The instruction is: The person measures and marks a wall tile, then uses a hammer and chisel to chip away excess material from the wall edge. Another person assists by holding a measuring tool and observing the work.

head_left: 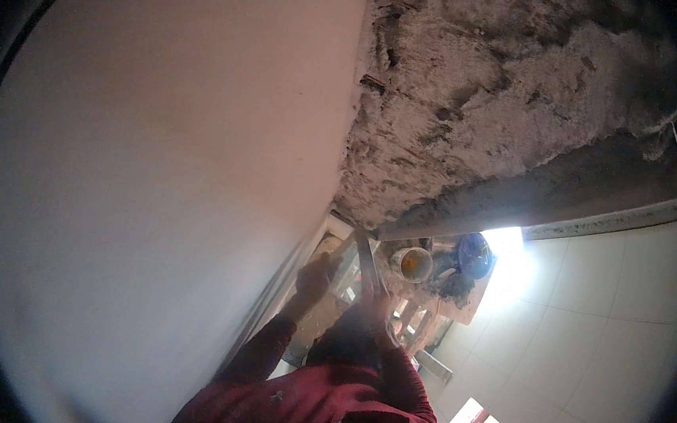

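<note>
My right hand (377,304) is closed round the lower end of a long, narrow, flat grey tool (366,260). The tool's far end points up at the corner where the smooth white wall (160,158) meets the rough cement surface (474,103). From here I cannot tell whether its tip touches the cement. On the left, my left hand (314,279) is raised close to the white wall. Its fingers are dim and blurred, so whether it holds anything does not show. Both forearms are in maroon sleeves.
Right of the tool, a pale bucket (411,264) with something orange inside stands on a dirty board (463,307). A blue container (475,256) sits beside it, with dark grey rubble-like material close by. Light tiles (575,333) cover the area at right.
</note>
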Demonstrator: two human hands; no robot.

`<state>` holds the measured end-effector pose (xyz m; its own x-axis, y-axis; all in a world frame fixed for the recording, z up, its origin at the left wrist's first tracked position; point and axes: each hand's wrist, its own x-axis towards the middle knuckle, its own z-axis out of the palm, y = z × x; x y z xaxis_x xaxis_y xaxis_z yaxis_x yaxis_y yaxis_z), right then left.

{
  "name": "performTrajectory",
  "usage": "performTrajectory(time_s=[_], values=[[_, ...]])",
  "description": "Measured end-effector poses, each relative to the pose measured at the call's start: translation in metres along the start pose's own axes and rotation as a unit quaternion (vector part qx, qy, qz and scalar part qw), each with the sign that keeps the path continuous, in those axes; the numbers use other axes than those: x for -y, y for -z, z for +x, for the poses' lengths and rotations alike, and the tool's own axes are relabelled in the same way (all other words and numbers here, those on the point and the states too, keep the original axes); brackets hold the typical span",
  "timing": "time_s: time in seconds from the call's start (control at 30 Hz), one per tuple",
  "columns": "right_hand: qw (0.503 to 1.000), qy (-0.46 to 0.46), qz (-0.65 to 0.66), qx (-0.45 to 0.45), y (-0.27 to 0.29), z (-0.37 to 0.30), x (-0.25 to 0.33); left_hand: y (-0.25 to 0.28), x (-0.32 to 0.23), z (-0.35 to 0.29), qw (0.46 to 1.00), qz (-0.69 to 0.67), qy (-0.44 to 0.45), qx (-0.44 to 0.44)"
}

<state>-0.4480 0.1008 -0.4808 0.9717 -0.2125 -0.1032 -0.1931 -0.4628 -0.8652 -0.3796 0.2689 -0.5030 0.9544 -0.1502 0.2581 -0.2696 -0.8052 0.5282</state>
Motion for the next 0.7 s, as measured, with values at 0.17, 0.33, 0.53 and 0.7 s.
performTrajectory(time_s=[0.17,0.33,0.53,0.7], values=[[0.995,-0.092,-0.046,0.005,-0.006,-0.002,0.01,-0.005,0.008,-0.009,0.999,0.005,0.017,0.049],[0.996,-0.081,0.003,-0.03,-0.015,0.067,0.035,-0.008,0.025,0.069,0.997,0.018,0.014,0.072],[0.994,0.081,-0.03,-0.06,-0.021,0.087,0.004,-0.014,0.028,0.081,0.999,0.009,0.013,0.048],[0.997,0.036,-0.035,-0.054,-0.031,0.091,-0.006,-0.01,0.024,0.086,0.999,0.021,-0.005,0.029]])
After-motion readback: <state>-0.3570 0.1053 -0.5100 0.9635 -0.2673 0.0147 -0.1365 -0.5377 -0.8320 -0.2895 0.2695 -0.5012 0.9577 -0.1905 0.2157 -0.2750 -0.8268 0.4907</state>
